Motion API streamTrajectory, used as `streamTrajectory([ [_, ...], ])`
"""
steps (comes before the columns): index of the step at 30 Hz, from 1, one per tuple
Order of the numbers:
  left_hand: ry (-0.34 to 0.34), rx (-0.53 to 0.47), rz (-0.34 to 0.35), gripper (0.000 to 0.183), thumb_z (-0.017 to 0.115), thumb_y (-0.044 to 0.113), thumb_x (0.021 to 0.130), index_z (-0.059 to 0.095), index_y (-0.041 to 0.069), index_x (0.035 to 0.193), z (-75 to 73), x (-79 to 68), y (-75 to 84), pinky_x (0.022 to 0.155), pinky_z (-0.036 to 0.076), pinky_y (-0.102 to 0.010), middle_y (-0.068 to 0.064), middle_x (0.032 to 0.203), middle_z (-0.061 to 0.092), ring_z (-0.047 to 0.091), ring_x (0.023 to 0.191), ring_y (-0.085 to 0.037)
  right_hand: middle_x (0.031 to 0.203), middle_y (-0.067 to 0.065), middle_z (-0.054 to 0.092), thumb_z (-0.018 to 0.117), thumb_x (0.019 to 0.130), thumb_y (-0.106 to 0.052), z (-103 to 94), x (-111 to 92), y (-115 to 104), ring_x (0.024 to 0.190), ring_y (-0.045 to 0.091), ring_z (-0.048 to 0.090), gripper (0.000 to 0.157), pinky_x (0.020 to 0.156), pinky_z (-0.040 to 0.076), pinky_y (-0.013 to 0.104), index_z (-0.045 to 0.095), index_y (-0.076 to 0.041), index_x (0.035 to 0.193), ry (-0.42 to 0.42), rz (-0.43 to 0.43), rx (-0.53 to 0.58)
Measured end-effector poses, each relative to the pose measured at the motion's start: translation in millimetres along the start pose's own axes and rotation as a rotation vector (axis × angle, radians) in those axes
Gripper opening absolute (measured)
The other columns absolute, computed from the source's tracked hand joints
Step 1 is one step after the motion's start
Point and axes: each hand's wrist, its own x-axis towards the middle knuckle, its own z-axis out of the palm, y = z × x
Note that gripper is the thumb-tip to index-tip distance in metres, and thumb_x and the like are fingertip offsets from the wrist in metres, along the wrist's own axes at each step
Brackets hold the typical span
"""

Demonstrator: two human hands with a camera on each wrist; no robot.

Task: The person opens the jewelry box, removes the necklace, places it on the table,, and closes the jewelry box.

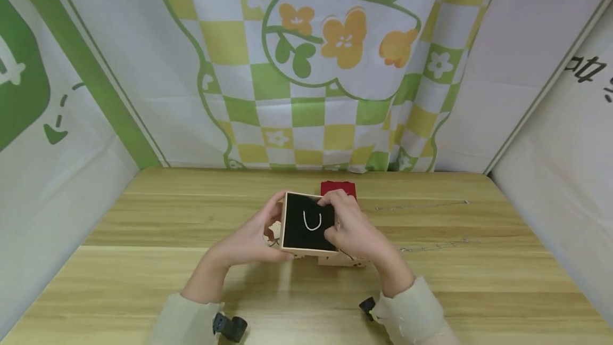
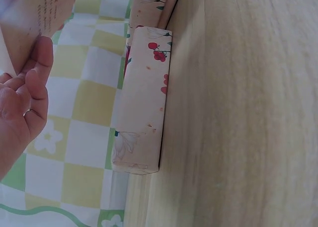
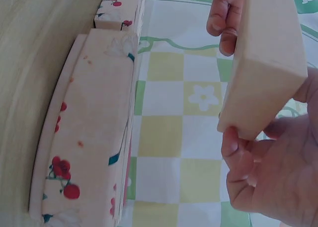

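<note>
A small square jewelry box (image 1: 309, 250) with a pale rim and a black insert (image 1: 299, 233) is between both hands above the table. A thin silver chain (image 1: 313, 228) shows as a U on the insert. My left hand (image 1: 246, 241) grips the box's left side, thumb at the near edge. My right hand (image 1: 356, 230) holds the right side, index finger and thumb over the insert's edge. In the right wrist view, the box's plain outer wall (image 3: 273, 53) shows, with right fingertips at its lower edge. Small print marks the box in the left wrist view.
A floral box (image 2: 141, 98) with red berries stands on the table below the hands. Another floral box (image 3: 119, 6) is beside it. Behind the right hand lies a red pouch (image 1: 337, 187). Two silver chains, a far one (image 1: 421, 206) and a nearer one (image 1: 440, 245), lie at right.
</note>
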Motion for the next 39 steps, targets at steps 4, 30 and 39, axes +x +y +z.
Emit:
streamTrajectory([
  [4, 0.008, 0.016, -0.037, 0.103, 0.082, 0.008, 0.065, 0.017, 0.033, 0.141, 0.3, -0.4, -0.8, 0.075, 0.047, -0.044, -0.004, 0.125, 0.050, 0.050, 0.101, -0.025, 0.114, 0.004, 0.051, 0.059, 0.072, 0.004, -2.8, 0.2, -1.0, 0.107, 0.024, 0.042, 0.041, 0.103, 0.030, 0.043, 0.049, -0.009, 0.110, 0.061, 0.043, 0.064],
  [30, 0.000, 0.026, -0.101, 0.108, 0.081, 0.012, 0.066, 0.009, 0.029, 0.144, -5.8, -7.5, 0.2, 0.079, 0.046, -0.045, -0.012, 0.129, 0.046, 0.050, 0.101, -0.029, 0.093, 0.003, 0.061, 0.060, 0.088, -0.007, -14.7, 0.8, -9.2, 0.085, 0.017, 0.053, 0.011, 0.078, 0.046, 0.032, 0.057, -0.011, 0.098, 0.108, -0.040, 0.279],
  [39, -0.040, -0.027, -0.078, 0.105, 0.080, 0.008, 0.068, 0.010, 0.027, 0.144, -2.2, -8.1, 2.1, 0.078, 0.050, -0.041, -0.016, 0.124, 0.047, 0.054, 0.101, -0.029, 0.094, 0.000, 0.062, 0.061, 0.087, -0.006, -15.5, -3.6, -4.9, 0.085, 0.015, 0.055, 0.012, 0.078, 0.047, 0.031, 0.059, -0.013, 0.097, 0.138, -0.062, 0.278],
])
